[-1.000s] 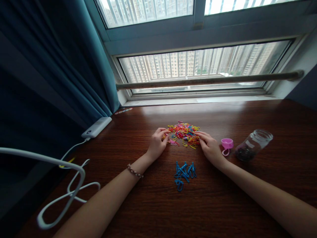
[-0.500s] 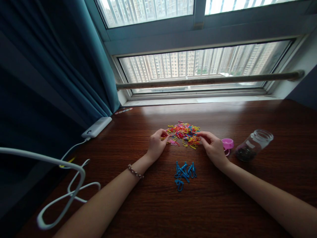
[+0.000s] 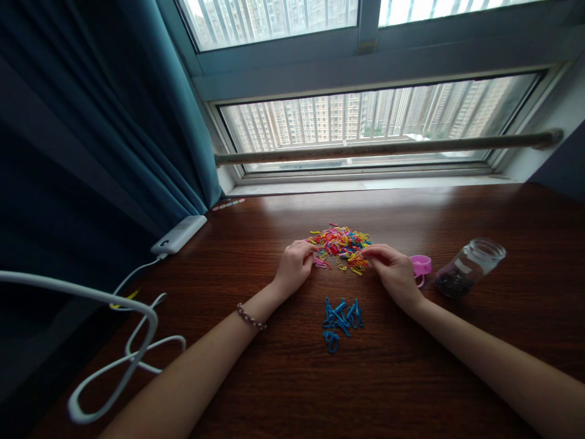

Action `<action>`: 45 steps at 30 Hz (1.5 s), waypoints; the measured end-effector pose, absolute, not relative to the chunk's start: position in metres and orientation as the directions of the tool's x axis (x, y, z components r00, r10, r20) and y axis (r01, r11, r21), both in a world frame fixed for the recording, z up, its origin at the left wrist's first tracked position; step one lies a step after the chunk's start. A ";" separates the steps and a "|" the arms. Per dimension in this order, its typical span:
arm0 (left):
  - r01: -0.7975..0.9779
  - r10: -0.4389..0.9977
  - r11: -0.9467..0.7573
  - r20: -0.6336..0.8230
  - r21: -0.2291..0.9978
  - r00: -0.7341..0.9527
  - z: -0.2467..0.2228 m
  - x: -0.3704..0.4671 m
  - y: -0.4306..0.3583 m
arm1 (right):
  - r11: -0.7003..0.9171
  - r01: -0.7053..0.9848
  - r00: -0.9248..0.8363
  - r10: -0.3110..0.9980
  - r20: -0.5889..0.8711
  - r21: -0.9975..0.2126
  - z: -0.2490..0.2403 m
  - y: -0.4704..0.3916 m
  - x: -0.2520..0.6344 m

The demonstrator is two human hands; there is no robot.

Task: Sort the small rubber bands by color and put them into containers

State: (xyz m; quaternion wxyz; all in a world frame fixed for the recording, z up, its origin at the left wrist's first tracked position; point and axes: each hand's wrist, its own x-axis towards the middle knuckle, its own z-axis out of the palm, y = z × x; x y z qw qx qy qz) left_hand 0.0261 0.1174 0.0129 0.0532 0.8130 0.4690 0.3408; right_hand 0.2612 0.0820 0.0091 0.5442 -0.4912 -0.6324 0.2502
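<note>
A loose heap of small plastic safety-pin-shaped clips (image 3: 338, 242) in pink, yellow, orange, red and blue lies on the brown table. My left hand (image 3: 295, 265) is at the heap's left edge, thumb and fingers pinched together; what they hold, if anything, is hidden. At the right edge, my right hand (image 3: 390, 271) has its fingertips closed against the clips, and whatever is between them is too small to name. Nearer to me, between my forearms, sits a separate group of blue clips (image 3: 339, 318).
Just right of my right hand is a pink lid with a loop (image 3: 421, 264). A clear jar (image 3: 470, 268) with dark contents leans beyond it. On the left are a white power bank (image 3: 179, 235) and a looping white cable (image 3: 153, 323). Behind stands a window.
My left hand has shifted slightly to the right, its fingers curling in more. The right hand's fingertips have drawn closer together, while the blue group stays the same.
</note>
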 end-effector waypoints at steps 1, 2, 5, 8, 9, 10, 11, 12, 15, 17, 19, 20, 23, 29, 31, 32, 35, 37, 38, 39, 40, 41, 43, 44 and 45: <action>0.732 0.801 -0.556 0.489 0.394 0.345 0.012 0.027 0.117 | 0.386 0.341 0.078 0.897 0.435 -0.857 0.008 0.082 0.262; 0.740 0.806 -0.553 0.471 0.383 0.358 0.012 0.028 0.116 | 0.379 0.333 0.082 0.901 0.427 -0.864 0.007 0.083 0.262; 0.769 0.827 -0.528 0.424 0.360 0.370 0.010 0.029 0.115 | 0.343 0.301 0.098 0.917 0.387 -0.890 0.004 0.085 0.263; 0.786 0.836 -0.509 0.420 0.352 0.353 0.011 0.029 0.114 | 0.279 0.231 0.132 0.940 0.314 -0.932 0.002 0.087 0.263; 0.788 0.836 -0.505 0.426 0.352 0.346 0.011 0.029 0.115 | 0.258 0.202 0.144 0.946 0.289 -0.945 0.002 0.088 0.263; 0.789 0.836 -0.503 0.432 0.354 0.339 0.011 0.029 0.115 | 0.243 0.177 0.152 0.951 0.270 -0.954 0.002 0.088 0.262; 0.789 0.836 -0.500 0.437 0.358 0.332 0.012 0.028 0.115 | 0.233 0.162 0.159 0.953 0.258 -0.959 0.003 0.089 0.262; 0.789 0.838 -0.496 0.439 0.363 0.325 0.012 0.028 0.115 | 0.228 0.160 0.167 0.953 0.253 -0.961 0.003 0.089 0.262; 0.795 0.849 -0.476 0.431 0.375 0.305 0.013 0.027 0.116 | 0.218 0.203 0.186 0.948 0.257 -0.955 0.005 0.089 0.262; 0.803 0.853 -0.464 0.432 0.374 0.292 0.013 0.027 0.116 | 0.217 0.242 0.199 0.943 0.268 -0.946 0.005 0.090 0.262; 0.805 0.846 -0.464 0.457 0.371 0.277 0.013 0.027 0.116 | 0.226 0.271 0.206 0.936 0.285 -0.936 0.004 0.090 0.263; 0.800 0.838 -0.467 0.476 0.376 0.266 0.013 0.027 0.116 | 0.233 0.281 0.208 0.932 0.296 -0.931 0.003 0.090 0.263; 0.760 0.816 -0.495 0.526 0.421 0.240 0.012 0.027 0.117 | 0.274 0.304 0.192 0.920 0.341 -0.912 0.004 0.088 0.261; 0.708 0.771 -0.564 0.579 0.425 0.266 0.012 0.029 0.116 | 0.649 0.359 -0.274 0.761 0.588 -0.671 0.020 0.059 0.247; 0.695 0.757 -0.583 0.592 0.420 0.278 0.012 0.029 0.115 | 0.782 0.282 -0.516 0.612 0.599 -0.555 0.024 0.048 0.242; 0.689 0.750 -0.592 0.599 0.419 0.280 0.013 0.029 0.115 | 0.822 0.246 -0.602 0.545 0.584 -0.514 0.026 0.044 0.240; 0.667 0.734 -0.618 0.609 0.416 0.300 0.014 0.029 0.114 | 0.843 0.243 -0.640 0.511 0.573 -0.480 0.027 0.042 0.239; 0.650 0.728 -0.638 0.599 0.414 0.333 0.016 0.030 0.113 | 0.791 0.341 -0.495 0.610 0.619 -0.507 0.026 0.049 0.242; 0.636 0.721 -0.653 0.594 0.412 0.356 0.017 0.030 0.111 | 0.749 0.402 -0.395 0.661 0.638 -0.527 0.025 0.054 0.245; 0.616 0.711 -0.672 0.592 0.412 0.379 0.018 0.032 0.110 | 0.698 0.463 -0.293 0.703 0.649 -0.547 0.023 0.060 0.248; 0.589 0.697 -0.694 0.594 0.415 0.402 0.018 0.033 0.107 | 0.641 0.517 -0.199 0.734 0.649 -0.567 0.021 0.066 0.251; 0.553 0.678 -0.719 0.596 0.421 0.429 0.019 0.035 0.104 | 0.582 0.564 -0.119 0.760 0.639 -0.586 0.019 0.072 0.255; 0.459 0.635 -0.772 0.579 0.440 0.512 0.020 0.041 0.096 | 0.464 0.636 0.000 0.799 0.601 -0.617 0.015 0.082 0.262; 0.408 0.608 -0.794 0.557 0.451 0.567 0.020 0.044 0.092 | 0.410 0.661 0.039 0.818 0.574 -0.629 0.013 0.085 0.264; 0.362 0.577 -0.811 0.523 0.460 0.627 0.021 0.046 0.088 | 0.365 0.678 0.062 0.836 0.545 -0.638 0.010 0.088 0.266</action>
